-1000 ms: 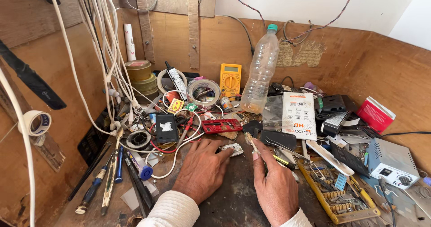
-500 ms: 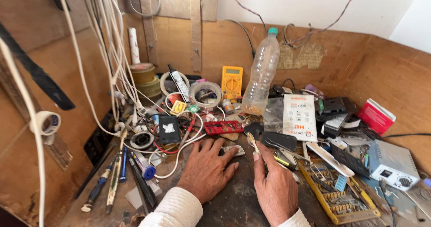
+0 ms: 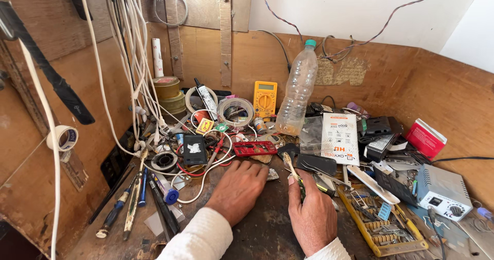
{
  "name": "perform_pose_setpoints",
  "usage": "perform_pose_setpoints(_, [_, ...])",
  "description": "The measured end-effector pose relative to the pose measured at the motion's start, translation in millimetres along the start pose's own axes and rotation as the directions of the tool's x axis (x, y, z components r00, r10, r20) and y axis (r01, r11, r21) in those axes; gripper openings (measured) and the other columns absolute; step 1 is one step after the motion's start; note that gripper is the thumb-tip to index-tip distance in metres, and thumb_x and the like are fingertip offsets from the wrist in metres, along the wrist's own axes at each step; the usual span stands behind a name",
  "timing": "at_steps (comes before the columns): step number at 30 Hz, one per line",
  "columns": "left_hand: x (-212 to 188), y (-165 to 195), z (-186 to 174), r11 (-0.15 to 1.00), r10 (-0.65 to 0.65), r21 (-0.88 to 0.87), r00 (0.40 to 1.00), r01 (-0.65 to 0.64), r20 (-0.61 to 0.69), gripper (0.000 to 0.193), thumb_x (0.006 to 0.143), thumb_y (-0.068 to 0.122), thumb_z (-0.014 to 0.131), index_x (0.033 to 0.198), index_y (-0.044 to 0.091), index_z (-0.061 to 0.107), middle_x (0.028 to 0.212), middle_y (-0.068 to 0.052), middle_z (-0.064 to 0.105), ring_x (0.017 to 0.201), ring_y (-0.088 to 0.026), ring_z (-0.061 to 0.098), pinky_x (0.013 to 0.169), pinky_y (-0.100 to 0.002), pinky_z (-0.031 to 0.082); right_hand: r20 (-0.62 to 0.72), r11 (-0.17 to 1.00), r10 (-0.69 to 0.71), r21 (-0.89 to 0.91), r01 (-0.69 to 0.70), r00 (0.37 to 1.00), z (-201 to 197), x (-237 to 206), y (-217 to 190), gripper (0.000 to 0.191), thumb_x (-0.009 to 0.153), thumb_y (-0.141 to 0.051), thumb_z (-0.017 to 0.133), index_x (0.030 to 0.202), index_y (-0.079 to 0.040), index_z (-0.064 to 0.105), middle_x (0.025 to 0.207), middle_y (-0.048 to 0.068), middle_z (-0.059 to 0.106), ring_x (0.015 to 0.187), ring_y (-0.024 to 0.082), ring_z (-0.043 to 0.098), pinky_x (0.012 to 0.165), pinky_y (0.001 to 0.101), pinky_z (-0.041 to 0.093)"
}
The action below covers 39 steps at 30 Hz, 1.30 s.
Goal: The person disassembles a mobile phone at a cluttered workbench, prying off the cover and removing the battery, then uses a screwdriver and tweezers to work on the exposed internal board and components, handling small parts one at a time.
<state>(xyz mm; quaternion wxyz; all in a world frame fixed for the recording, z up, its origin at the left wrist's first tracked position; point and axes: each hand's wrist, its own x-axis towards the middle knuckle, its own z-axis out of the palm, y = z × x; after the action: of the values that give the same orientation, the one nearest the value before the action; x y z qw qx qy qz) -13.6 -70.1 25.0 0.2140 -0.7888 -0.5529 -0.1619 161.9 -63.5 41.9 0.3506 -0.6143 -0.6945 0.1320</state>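
Cluttered wooden bench (image 3: 257, 234): left hand (image 3: 237, 188) lies flat, fingers spread, beside a small metal piece (image 3: 272, 174); right hand (image 3: 311, 213) grips a brush (image 3: 291, 166).

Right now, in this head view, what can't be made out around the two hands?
- Left hand: the small metal part at its fingertips is too small to identify.
- Right hand: the thin tool it holds is partly hidden by the fingers; its lower end can't be seen.
- Yellow parts tray: contents too small to tell.
- Both forearms: cut off by the bottom edge.
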Motion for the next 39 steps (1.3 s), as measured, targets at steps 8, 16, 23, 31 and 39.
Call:
perform_pose_setpoints(8, [14.5, -9.9, 8.4, 0.993, 0.116, 0.006, 0.992, -0.116, 0.05, 0.016, 0.089, 0.009, 0.061, 0.103, 0.003, 0.065, 0.098, -0.014, 0.071, 0.098, -0.029, 0.069, 0.083, -0.041, 0.054, 0.012, 1.0, 0.005, -0.001, -0.005, 1.0, -0.1, 2.0, 1.0, 0.034, 0.097, -0.038, 0.054, 0.121, -0.019, 0.068, 0.065, 0.022, 0.07, 0.068, 0.045, 0.071, 0.065, 0.0553, 0.053])
perform_pose_setpoints(16, [23.3, -21.9, -17.8, 0.812, -0.341, -0.428, 0.918, 0.396, 0.202, 0.031, 0.085, 0.002, 0.066, 0.114, 0.01, 0.071, 0.101, -0.02, 0.074, 0.1, -0.038, 0.07, 0.088, -0.049, 0.055, 0.029, 0.999, 0.038, 0.019, -0.039, 0.999, -1.6, 2.6, -1.2, 0.034, 0.097, -0.039, 0.055, 0.118, -0.016, 0.07, 0.058, 0.02, 0.068, 0.058, 0.04, 0.071, 0.059, 0.052, 0.053])
perform_pose_setpoints(23, [27.0, -19.5, -20.5, 0.582, -0.431, -0.572, 0.815, 0.579, 0.387, 0.023, 0.087, 0.011, 0.07, 0.109, 0.015, 0.079, 0.104, -0.015, 0.076, 0.102, -0.031, 0.073, 0.091, -0.043, 0.055, 0.061, 0.998, 0.069, 0.01, -0.07, 0.996, -6.2, 2.4, -5.8, 0.038, 0.098, -0.04, 0.054, 0.12, -0.013, 0.069, 0.055, 0.019, 0.067, 0.053, 0.038, 0.07, 0.055, 0.0507, 0.051])
perform_pose_setpoints(31, [24.0, -13.2, -8.5, 0.603, -0.407, -0.592, 0.845, 0.534, 0.348, 0.027, 0.085, 0.002, 0.067, 0.105, 0.012, 0.081, 0.105, -0.016, 0.076, 0.106, -0.03, 0.072, 0.094, -0.041, 0.055, 0.032, 0.999, 0.05, 0.021, -0.05, 0.998, -5.3, 1.5, -4.8, 0.037, 0.097, -0.04, 0.055, 0.118, -0.014, 0.07, 0.057, 0.019, 0.068, 0.054, 0.038, 0.07, 0.054, 0.0507, 0.051])
perform_pose_setpoints(39, [21.4, -12.7, -11.2, 0.575, -0.406, -0.617, 0.842, 0.537, 0.354, 0.024, 0.086, 0.006, 0.069, 0.107, 0.011, 0.079, 0.105, -0.015, 0.076, 0.105, -0.03, 0.072, 0.092, -0.042, 0.054, 0.054, 0.997, 0.081, 0.017, -0.082, 0.995, -7.5, 1.4, -7.0, 0.038, 0.098, -0.04, 0.055, 0.119, -0.013, 0.069, 0.056, 0.019, 0.068, 0.052, 0.037, 0.07, 0.054, 0.0502, 0.051])
